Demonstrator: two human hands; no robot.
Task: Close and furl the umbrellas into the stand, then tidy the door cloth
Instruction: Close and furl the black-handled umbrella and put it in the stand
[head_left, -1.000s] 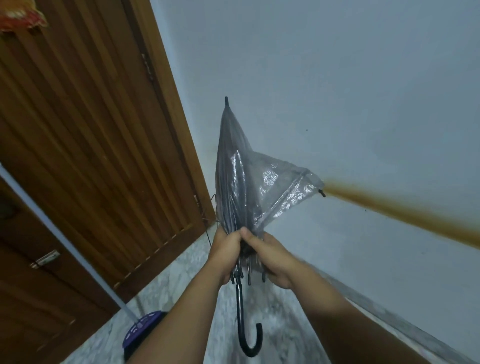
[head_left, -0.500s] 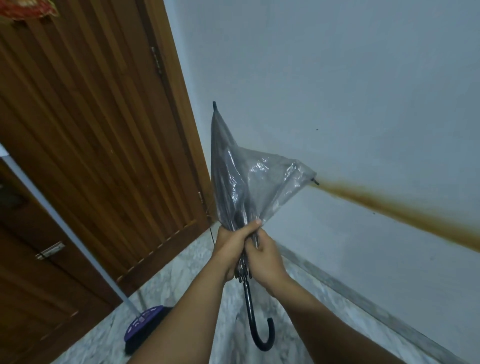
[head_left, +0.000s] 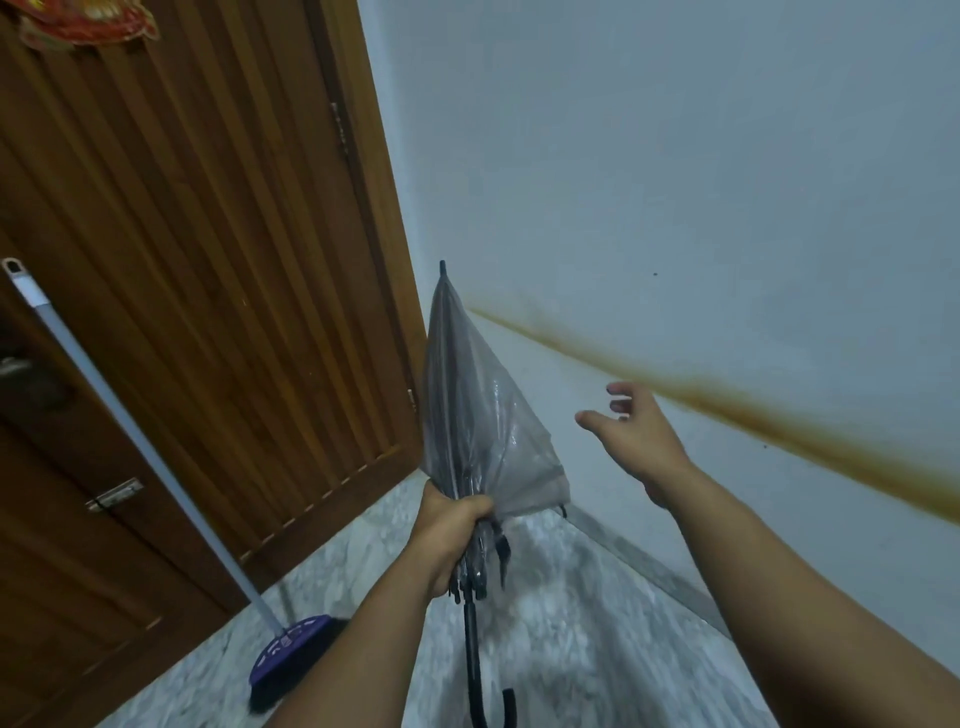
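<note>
left hand (head_left: 451, 525) fisted round the gathered canopy of the clear umbrella (head_left: 475, 415) just above the rib ends, holding it tip-up in front of the wall corner; its black hook handle (head_left: 488, 701) hangs below. one canopy flap sticks out loose to the right. right hand (head_left: 636, 431) off the umbrella, up near the wall w/ fingers spread & relaxed, holding nothing. broom (head_left: 156, 457) leans on the wooden door (head_left: 208, 260) at left.
</note>
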